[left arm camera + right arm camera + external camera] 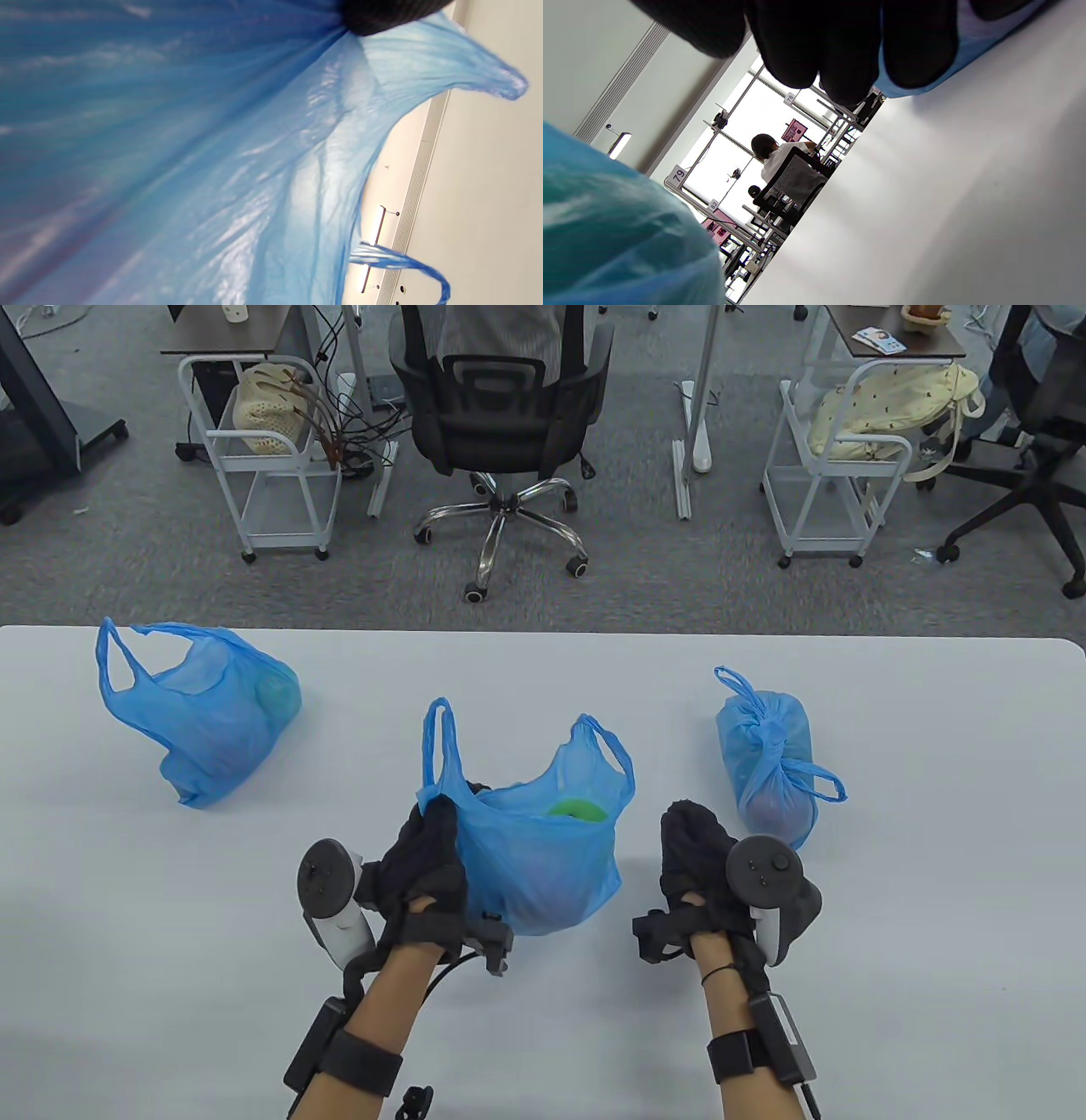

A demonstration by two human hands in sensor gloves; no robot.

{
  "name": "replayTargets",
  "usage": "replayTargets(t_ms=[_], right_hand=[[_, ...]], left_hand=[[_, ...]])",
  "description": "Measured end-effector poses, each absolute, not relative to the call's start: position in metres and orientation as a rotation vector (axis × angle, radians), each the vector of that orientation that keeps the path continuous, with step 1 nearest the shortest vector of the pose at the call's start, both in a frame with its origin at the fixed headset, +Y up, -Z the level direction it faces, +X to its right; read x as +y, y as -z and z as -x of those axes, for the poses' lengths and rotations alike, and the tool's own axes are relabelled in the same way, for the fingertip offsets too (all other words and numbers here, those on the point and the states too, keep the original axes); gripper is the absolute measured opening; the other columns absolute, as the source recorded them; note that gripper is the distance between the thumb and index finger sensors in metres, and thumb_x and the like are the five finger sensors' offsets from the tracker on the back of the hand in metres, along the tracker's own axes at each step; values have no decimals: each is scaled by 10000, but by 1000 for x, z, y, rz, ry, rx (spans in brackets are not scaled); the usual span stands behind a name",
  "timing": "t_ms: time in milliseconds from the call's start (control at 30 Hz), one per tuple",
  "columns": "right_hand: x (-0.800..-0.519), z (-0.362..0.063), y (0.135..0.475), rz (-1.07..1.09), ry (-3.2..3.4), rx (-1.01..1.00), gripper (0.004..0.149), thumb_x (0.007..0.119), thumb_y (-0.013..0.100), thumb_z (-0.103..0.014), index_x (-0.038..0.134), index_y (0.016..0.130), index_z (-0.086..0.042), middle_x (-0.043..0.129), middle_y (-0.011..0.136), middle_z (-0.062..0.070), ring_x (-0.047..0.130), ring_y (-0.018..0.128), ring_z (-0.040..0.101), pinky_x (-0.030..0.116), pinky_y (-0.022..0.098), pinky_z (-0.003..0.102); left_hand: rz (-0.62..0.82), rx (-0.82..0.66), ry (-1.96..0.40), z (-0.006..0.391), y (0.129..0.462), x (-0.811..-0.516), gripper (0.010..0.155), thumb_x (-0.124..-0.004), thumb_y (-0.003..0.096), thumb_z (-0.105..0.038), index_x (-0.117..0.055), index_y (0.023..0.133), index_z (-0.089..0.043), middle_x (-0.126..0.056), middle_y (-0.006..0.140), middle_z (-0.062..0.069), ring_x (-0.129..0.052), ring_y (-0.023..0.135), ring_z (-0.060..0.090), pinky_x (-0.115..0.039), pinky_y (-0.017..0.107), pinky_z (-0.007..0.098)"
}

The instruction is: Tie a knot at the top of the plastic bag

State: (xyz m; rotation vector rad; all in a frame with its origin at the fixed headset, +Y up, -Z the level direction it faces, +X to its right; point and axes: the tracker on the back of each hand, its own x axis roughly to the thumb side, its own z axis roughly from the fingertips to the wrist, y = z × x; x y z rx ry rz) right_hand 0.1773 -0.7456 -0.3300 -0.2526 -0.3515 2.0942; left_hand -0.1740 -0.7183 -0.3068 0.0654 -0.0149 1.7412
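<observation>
White table (933, 984) holds three blue bags (534, 848); grey carpet (127, 577) beyond.

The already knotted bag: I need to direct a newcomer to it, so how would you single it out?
On the white table, look right, beyond the right hand. The small blue plastic bag there lies bundled. Unlike the two open bags, its handles are tied in a knot.

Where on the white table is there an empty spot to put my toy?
Bare patches: between the open blue plastic bag at far left and the middle blue bag, and the near left corner of the white table. It is crowded between the right hand and the knotted blue bag.
</observation>
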Motion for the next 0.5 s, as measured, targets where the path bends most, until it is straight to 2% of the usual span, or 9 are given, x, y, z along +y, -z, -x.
replayTargets(t_ms=[167, 300, 367, 500], right_hand=[[-749, -173, 333, 95, -1900, -273, 423, 705, 502, -293, 796, 873, -110, 862, 839, 189, 795, 797, 520, 530, 532, 745], [-753, -166, 338, -123, -1656, -157, 449, 697, 507, -309, 765, 917, -140, 836, 903, 170, 755, 869, 518, 528, 561, 751], [-752, -161, 340, -215, -1518, -94, 510, 701, 515, -376, 719, 969, -145, 800, 950, 182, 693, 921, 538, 496, 582, 765], [-747, -153, 339, -343, -1398, -2, 761, 693, 521, -592, 500, 1108, -147, 599, 1087, 239, 457, 1016, 593, 376, 611, 781]], left_hand=[[-8, -71, -1816, 176, 311, -754, 448, -565, 523, -467, -839, 837, -303, -942, 916, 3, -938, 861, 297, -581, 657, 726], [72, -125, -1788, 182, 315, -767, 453, -567, 526, -468, -831, 855, -303, -930, 936, 11, -925, 882, 305, -573, 668, 721], [97, -138, -1821, 183, 315, -767, 457, -570, 525, -464, -829, 862, -296, -922, 946, 10, -914, 890, 316, -559, 671, 728], [99, -149, -1826, 184, 316, -768, 461, -573, 524, -463, -830, 864, -289, -919, 948, 25, -915, 885, 322, -560, 669, 725]])
